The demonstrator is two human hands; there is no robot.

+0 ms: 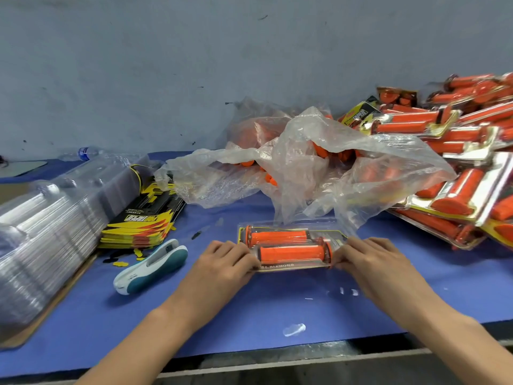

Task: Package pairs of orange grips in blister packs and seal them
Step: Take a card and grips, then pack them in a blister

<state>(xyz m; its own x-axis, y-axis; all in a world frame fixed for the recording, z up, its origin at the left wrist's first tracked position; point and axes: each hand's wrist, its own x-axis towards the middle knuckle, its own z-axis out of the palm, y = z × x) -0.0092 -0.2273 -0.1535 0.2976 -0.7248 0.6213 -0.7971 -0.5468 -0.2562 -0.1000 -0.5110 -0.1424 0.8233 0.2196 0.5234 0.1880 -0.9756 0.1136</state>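
Note:
A clear blister pack [291,247] lies flat on the blue mat in the middle, with two orange grips [288,252] side by side inside it over a yellow and black card. My left hand [224,262] grips the pack's left end, fingers curled over its edge. My right hand [372,258] grips its right end the same way. Behind the pack, loose orange grips [322,150] show through a crumpled clear plastic bag [305,165].
A heap of filled packs [458,162] fills the right side. Empty clear blisters [47,229] are stacked at the left, with a pile of yellow-black cards [144,220] beside them. A teal and white stapler [151,266] lies left of my hands. A water bottle [86,153] lies by the wall.

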